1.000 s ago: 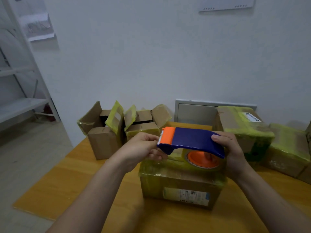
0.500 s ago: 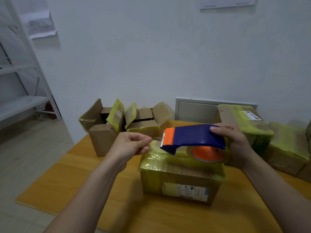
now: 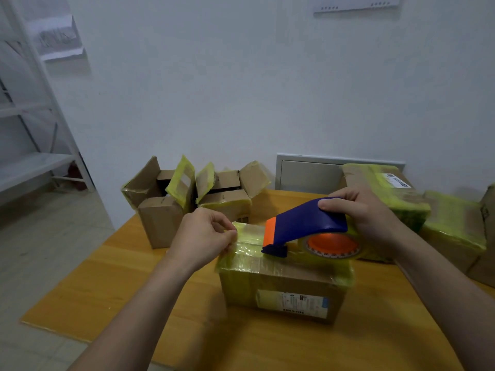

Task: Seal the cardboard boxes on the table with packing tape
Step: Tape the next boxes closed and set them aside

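Here's the box (image 3: 284, 287) in the middle of the table (image 3: 134, 285), lid shut, its top already glossy with yellowish tape and a label (image 3: 292, 302) facing the camera. The left hand (image 3: 203, 236) pinches the free tape end (image 3: 249, 236) between thumb and fingertips, right at the box's left top edge, and that reads as an anchor, pinning the strip down so it can be stretched flat rather than curling back on itself. The right hand (image 3: 359, 212) grips the dispenser (image 3: 308, 223) from above, fingers curled over the blue guard. The nose is tipped down so the orange blade end appears to touch the box top, while the roll (image 3: 332, 245) sits just off the right side of the lid. That low angle makes sense: it lays the tape close to the cardboard as it feeds. A short clear span runs between pinch and blade, looking fairly taut. My read is that a fresh strip is just being started across the lid. Behind on the left, two open boxes (image 3: 160, 218) stand with flaps up, apparently waiting their turn. On the right, two taped boxes (image 3: 388, 194) sit close together, apparently done. The risk here is the strip wrinkling if the pinch slips.
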